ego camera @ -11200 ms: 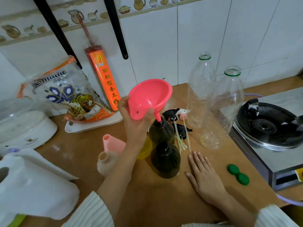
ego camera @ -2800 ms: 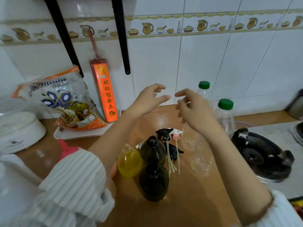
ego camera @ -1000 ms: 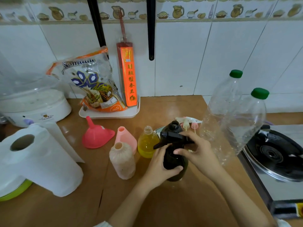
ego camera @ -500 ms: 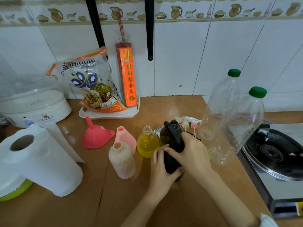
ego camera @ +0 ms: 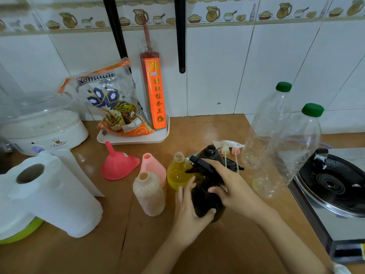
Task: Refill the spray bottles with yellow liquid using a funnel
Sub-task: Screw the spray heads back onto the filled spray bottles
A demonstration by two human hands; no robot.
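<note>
The black spray head has swung back round to the left under the right hand, whose fingers grip it. The left hand clasps the dark bottle mid-table, near its front edge. Looks like capping; the funnel lies unused.

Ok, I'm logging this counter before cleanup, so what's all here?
dark bottles: two, brown-black, centre; near one gripped, far one open behind it
sprayer: one, black, atop near bottle
yellow bottle: one, uncapped, left of dark bottles
funnel: one, pink, upside down
cones: two, pinkish, beside funnel
loose sprayers: pale, count unclear, behind bottles
clear bottles: two, green caps, right
paper roll: one, white, left
cooker: one, white, far left
tray: one, white, holding bag and orange incense pack
stove: one, black, right
left hand: holds near bottle
right hand: holds sprayer
</note>
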